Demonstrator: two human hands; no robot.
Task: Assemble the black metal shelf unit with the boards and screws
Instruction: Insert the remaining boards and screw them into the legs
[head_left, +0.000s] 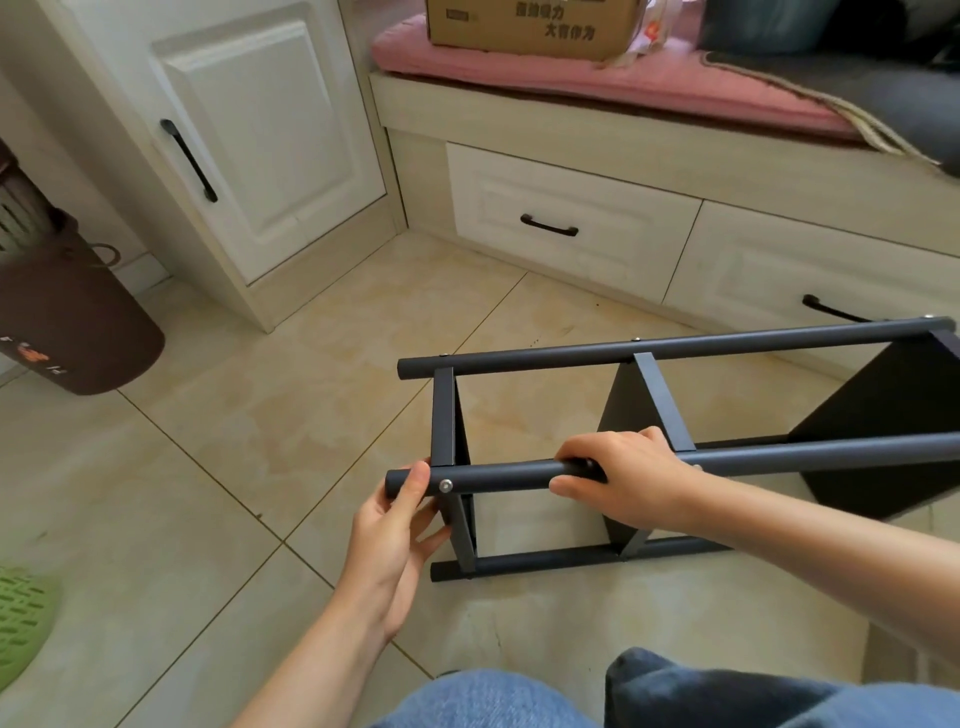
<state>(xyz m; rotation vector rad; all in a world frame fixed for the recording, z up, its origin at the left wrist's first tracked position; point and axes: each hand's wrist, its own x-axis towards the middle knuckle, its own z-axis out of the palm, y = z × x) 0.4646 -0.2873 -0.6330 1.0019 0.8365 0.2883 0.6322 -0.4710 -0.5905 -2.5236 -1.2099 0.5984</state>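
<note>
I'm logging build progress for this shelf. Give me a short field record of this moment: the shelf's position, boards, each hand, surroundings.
shelf: black metal shelf unit lying on its side on the tiled floor
boards: three black boards fitted between the tubes, the middle board among them
near top tube: held by both hands
left hand: gripping the tube end beside a silver screw
right hand: wrapped over the tube near the middle board
surroundings: white drawers, pink cushion, cardboard box

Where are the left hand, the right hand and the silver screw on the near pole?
left hand (395, 540): head view, palm.
right hand (623, 475): head view, back of hand.
silver screw (445, 486): head view, screw head.
</note>
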